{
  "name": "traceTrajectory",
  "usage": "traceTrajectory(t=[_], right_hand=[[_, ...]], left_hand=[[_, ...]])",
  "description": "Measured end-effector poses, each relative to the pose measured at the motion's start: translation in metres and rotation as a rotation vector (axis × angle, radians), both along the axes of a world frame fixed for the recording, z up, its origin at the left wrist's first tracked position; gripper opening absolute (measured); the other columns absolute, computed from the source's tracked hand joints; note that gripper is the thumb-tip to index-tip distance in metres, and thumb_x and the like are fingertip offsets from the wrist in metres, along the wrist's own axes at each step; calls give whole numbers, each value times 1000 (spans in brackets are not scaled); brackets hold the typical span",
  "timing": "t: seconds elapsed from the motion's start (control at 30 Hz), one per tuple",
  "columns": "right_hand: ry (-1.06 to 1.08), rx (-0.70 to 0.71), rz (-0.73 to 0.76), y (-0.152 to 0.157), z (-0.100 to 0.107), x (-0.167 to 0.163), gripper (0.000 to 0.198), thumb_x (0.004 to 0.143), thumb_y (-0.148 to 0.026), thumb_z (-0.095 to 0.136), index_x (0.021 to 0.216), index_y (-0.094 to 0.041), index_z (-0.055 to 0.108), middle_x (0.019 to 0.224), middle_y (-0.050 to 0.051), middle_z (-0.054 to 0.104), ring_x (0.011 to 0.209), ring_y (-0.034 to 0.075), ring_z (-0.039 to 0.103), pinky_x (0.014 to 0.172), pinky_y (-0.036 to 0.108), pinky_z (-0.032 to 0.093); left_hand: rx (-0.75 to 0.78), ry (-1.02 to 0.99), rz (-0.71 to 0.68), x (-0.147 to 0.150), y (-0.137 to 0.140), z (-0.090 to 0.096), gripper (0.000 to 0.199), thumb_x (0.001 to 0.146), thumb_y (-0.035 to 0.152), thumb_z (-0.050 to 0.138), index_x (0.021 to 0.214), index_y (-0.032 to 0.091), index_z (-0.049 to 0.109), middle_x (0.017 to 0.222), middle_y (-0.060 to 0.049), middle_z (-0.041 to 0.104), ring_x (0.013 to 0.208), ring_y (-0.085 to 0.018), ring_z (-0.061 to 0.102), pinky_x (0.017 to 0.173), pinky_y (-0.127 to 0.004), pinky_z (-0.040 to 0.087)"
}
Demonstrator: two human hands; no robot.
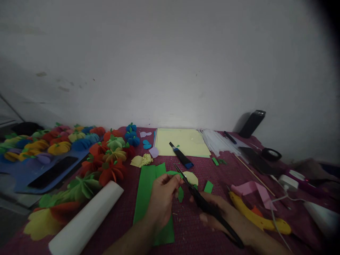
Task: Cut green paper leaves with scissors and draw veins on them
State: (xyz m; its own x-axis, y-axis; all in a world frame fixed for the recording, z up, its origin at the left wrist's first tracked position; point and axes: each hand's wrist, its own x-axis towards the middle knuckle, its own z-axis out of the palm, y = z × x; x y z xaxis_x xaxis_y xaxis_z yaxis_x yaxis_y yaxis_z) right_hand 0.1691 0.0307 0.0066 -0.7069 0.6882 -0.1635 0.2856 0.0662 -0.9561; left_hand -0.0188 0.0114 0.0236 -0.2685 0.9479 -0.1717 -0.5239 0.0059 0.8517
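Observation:
My left hand (165,191) is closed in a pinch on a small green paper piece (174,173), which sticks out past the fingertips. In my right hand (223,209) is a pair of black-handled scissors (204,202), their blades pointing up and left beside that piece. Beneath my left forearm lie long green paper strips (145,191). Small green cut pieces (208,186) rest on the cloth near the scissors, close to a pale yellow rounded piece (191,178). A blue-and-black utility knife (182,156) lies just beyond both hands.
Many colourful paper flowers (114,170) crowd the left side, near a white roll (87,219) and a dark phone (53,172). Pale yellow sheets (180,140) lie at the back. A yellow-handled tool (255,216), pink ribbon (252,189), cable and black bottle (252,124) occupy the right.

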Motion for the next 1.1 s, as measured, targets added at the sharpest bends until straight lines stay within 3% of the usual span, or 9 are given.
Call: traceTrajectory(t=[0.2,0.43,0.7,0.87,1.1], right_hand=[[-23,6,-21,-1,0,0,42,79,-44,63,113,-19,59,72,-2,45,57,10,39,50,20,36],[-93,159,1,3,11,2,37,81,-39,62,113,-22,61,86,2,55,75,17,50,70,28,43],[-186,219,59,6,26,7,25,82,-36,59,100,-20,62,67,-4,41,59,11,36,55,22,34],[-196,219,50,7,31,12,18,82,-30,58,98,-22,63,70,-4,45,63,12,40,57,23,33],[-210,230,60,9,27,14,22,82,-35,57,97,-21,64,70,-2,47,63,13,43,57,23,36]], left_hand=[[-4,16,3,0,0,-1,22,61,30,76,56,15,60,59,-1,59,51,-9,44,45,-22,29],[12,61,-14,-3,1,-3,24,63,31,74,54,15,59,59,-2,59,51,-10,45,46,-22,29],[2,182,-63,-9,2,-2,20,66,30,71,56,14,64,58,-3,61,47,-8,40,47,-22,30],[17,225,-72,-13,3,-2,17,65,29,71,58,14,66,60,-2,63,46,-8,40,46,-21,29],[43,175,-56,-12,4,-2,13,62,26,70,58,15,64,55,0,58,46,-8,40,45,-21,29]])
